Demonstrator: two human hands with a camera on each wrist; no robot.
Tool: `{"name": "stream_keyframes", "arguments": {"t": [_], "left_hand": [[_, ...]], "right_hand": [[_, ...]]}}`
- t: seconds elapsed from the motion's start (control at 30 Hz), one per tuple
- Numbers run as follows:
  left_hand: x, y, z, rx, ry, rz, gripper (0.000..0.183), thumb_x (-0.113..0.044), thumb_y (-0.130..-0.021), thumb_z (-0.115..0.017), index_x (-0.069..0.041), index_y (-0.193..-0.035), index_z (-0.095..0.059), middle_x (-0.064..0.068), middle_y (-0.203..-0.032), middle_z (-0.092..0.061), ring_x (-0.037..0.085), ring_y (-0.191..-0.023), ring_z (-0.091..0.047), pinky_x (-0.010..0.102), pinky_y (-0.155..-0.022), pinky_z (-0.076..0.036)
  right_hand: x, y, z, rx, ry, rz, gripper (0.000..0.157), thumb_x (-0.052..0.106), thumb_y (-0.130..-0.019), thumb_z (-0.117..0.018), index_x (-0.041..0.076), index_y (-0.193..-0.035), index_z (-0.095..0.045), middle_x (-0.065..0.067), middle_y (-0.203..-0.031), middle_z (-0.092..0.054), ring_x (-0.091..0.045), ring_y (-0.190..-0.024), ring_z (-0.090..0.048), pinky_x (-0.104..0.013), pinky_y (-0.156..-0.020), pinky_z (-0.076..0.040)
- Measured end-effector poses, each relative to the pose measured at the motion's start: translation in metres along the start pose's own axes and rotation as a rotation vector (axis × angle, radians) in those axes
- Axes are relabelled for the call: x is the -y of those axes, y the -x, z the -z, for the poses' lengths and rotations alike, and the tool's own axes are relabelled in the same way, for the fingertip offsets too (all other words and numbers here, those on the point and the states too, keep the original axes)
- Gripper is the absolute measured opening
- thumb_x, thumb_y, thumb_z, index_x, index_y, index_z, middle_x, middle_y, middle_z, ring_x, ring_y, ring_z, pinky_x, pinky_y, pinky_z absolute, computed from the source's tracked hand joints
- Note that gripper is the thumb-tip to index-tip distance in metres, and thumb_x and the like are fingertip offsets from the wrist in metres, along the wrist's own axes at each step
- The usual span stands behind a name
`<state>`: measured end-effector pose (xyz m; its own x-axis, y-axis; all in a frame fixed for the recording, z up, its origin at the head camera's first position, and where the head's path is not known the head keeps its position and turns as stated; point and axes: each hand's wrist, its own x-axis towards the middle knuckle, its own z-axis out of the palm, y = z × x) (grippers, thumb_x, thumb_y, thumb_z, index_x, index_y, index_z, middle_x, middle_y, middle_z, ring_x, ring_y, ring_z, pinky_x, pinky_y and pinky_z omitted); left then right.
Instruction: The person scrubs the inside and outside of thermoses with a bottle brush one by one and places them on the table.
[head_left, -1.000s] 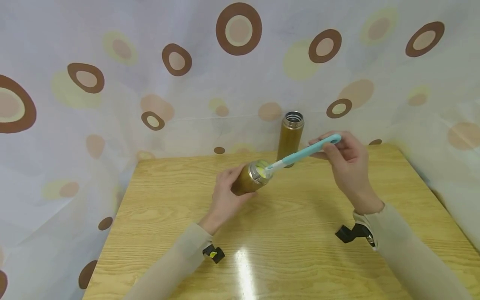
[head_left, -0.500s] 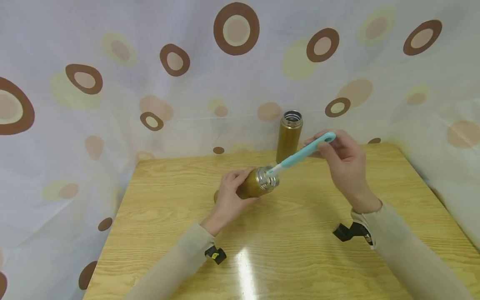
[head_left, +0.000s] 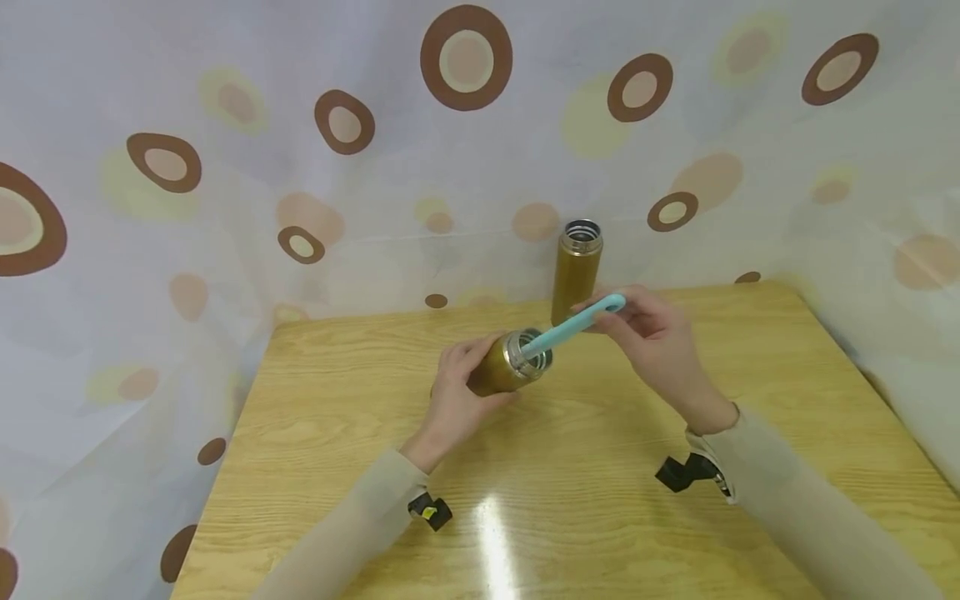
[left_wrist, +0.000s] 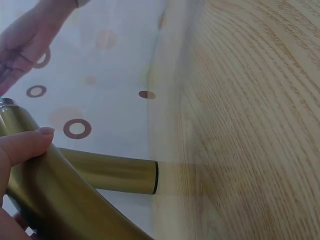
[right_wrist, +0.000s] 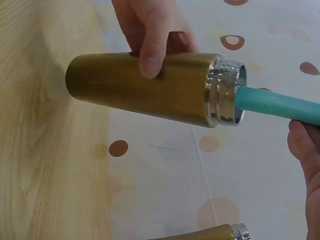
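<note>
Left hand (head_left: 456, 402) there grips a tilted flask (head_left: 495, 371), right hand (head_left: 663, 346) pinches a blue handle (head_left: 566, 329) reaching inside

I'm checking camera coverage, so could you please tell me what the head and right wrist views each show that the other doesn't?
Head view only: the open mouth of the standing flask, the left sleeve and right sleeve.
Right wrist view only: fine ribbing on the teal handle.
Both: the left hand gripping a tilted gold flask, the right hand holding the handle, the wooden table and dotted backdrop.
</note>
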<state>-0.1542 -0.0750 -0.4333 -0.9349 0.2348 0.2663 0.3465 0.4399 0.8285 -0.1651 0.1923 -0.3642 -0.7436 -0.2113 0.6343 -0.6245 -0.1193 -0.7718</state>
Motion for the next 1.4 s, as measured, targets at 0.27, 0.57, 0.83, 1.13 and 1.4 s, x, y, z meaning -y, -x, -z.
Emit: {"name": "stream_keyframes", "arguments": {"t": [0.27,0.57,0.83,1.13,1.4], "left_hand": [[0.001,-0.002,-0.001,-0.003,-0.002,-0.001,0.078,-0.018,-0.080,-0.093,-0.026,-0.149,-0.058,0.007,-0.142,-0.056,0.028,-0.131,-0.043,0.055,-0.108,-0.041],[0.008,-0.002,0.001,-0.009,-0.038,0.007,0.081,-0.016,-0.079,-0.092,-0.025,-0.151,-0.056,0.008,-0.143,-0.057,0.029,-0.133,-0.042,0.058,-0.108,-0.041],[0.006,-0.001,0.000,-0.003,-0.037,0.010,0.081,-0.015,-0.079,-0.093,-0.020,-0.152,-0.056,0.010,-0.143,-0.056,0.031,-0.133,-0.044,0.059,-0.108,-0.042],[-0.001,-0.001,-0.003,0.000,-0.047,0.004,0.083,-0.017,-0.079,-0.093,-0.022,-0.153,-0.055,0.010,-0.143,-0.057,0.031,-0.132,-0.043,0.059,-0.107,-0.043],[0.000,0.000,-0.001,-0.006,-0.046,-0.011,0.084,-0.016,-0.079,-0.093,-0.017,-0.153,-0.053,0.011,-0.143,-0.058,0.032,-0.130,-0.044,0.059,-0.106,-0.043]], "right_hand": [[-0.002,0.007,-0.003,0.030,0.050,-0.041,0.015,-0.011,-0.099,-0.061,-0.012,-0.113,-0.066,-0.015,-0.111,-0.076,-0.018,-0.102,-0.075,-0.034,-0.092,-0.060],[0.011,-0.005,0.013,-0.145,-0.151,0.067,0.014,-0.017,-0.099,-0.056,-0.023,-0.111,-0.061,-0.018,-0.105,-0.076,-0.026,-0.096,-0.077,-0.037,-0.085,-0.062],[0.001,0.005,0.005,-0.064,-0.004,-0.065,0.018,-0.014,-0.099,-0.058,-0.015,-0.116,-0.063,-0.010,-0.111,-0.076,-0.017,-0.096,-0.075,-0.031,-0.089,-0.060],[-0.008,0.015,-0.006,0.098,0.128,-0.143,0.022,-0.012,-0.096,-0.065,-0.007,-0.118,-0.068,-0.003,-0.117,-0.076,-0.014,-0.108,-0.071,-0.027,-0.093,-0.058],[0.002,0.007,0.004,0.008,0.046,-0.102,0.016,-0.013,-0.099,-0.059,-0.013,-0.115,-0.064,-0.010,-0.112,-0.077,-0.017,-0.102,-0.074,-0.029,-0.092,-0.059]]}}
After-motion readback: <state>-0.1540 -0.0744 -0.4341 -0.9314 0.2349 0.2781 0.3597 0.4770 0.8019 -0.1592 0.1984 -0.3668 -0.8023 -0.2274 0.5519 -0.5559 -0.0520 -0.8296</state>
